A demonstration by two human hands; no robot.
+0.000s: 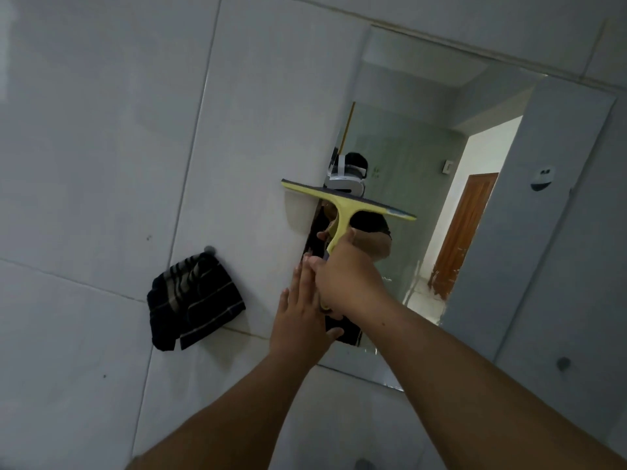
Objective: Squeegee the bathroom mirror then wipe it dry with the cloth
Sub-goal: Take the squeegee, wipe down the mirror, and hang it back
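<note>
A frameless mirror [475, 198] hangs tilted on the grey tiled wall. A yellow squeegee [342, 206] with a dark rubber blade lies across the mirror's left edge, half over the tile. My right hand [342, 276] grips its yellow handle from below. My left hand [302, 313] rests flat with fingers straight against the wall and the mirror's left edge, just under the right hand. A dark striped cloth [193, 303] hangs from a hook on the wall, left of the mirror.
The mirror reflects a person wearing a headset, a bright doorway and a brown wooden door. A small round fitting [543, 178] sits on the wall right of the mirror. Tile joints run across the wall.
</note>
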